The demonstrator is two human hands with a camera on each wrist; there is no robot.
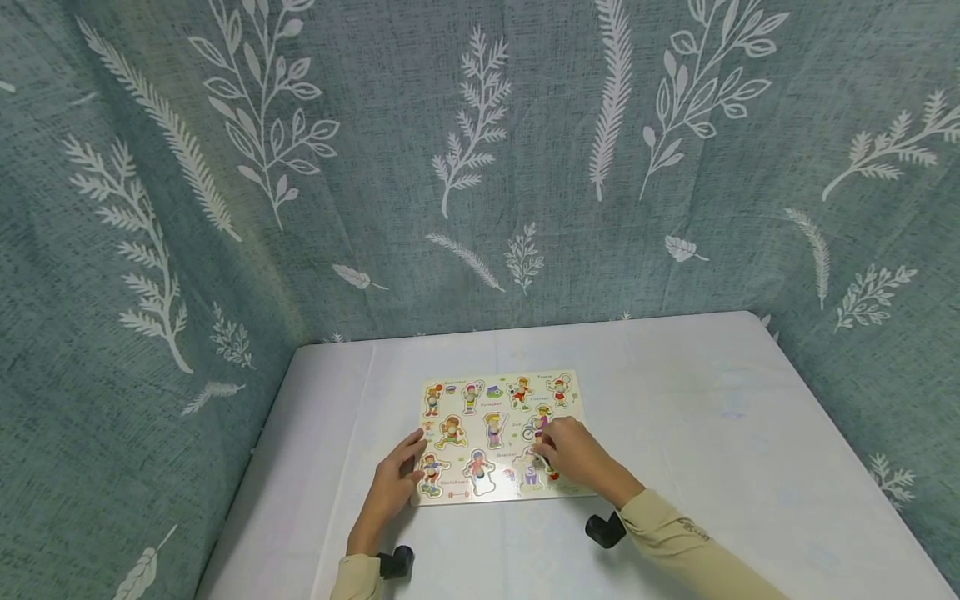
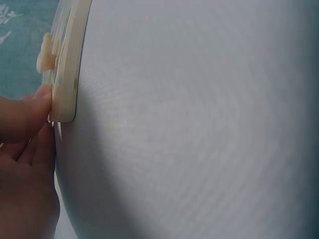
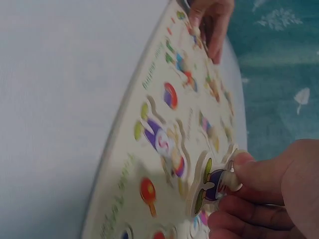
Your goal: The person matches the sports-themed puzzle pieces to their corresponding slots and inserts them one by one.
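Observation:
A wooden peg puzzle board (image 1: 491, 495) with cartoon sports figures lies flat on the white table. My right hand (image 1: 576, 452) is over the board's right side, pinching a figure-shaped puzzle piece (image 3: 213, 181) by its knob between thumb and fingers. In the right wrist view the piece is tilted close over the board. Beside it shows a recess (image 3: 160, 139) printed with a purple figure bearing an S. At the board's left edge rests my left hand (image 1: 390, 487), its thumb (image 2: 40, 102) touching the edge near the corner, its fingers extended alongside.
Several knobbed figure pieces sit in the board, such as a runner (image 1: 452, 432) and one in purple (image 1: 494, 430). A white cloth covers the table (image 1: 720, 417). Leaf-patterned green curtains (image 1: 390, 167) hang behind and at both sides. Black wrist devices (image 1: 604, 530) hang by both wrists.

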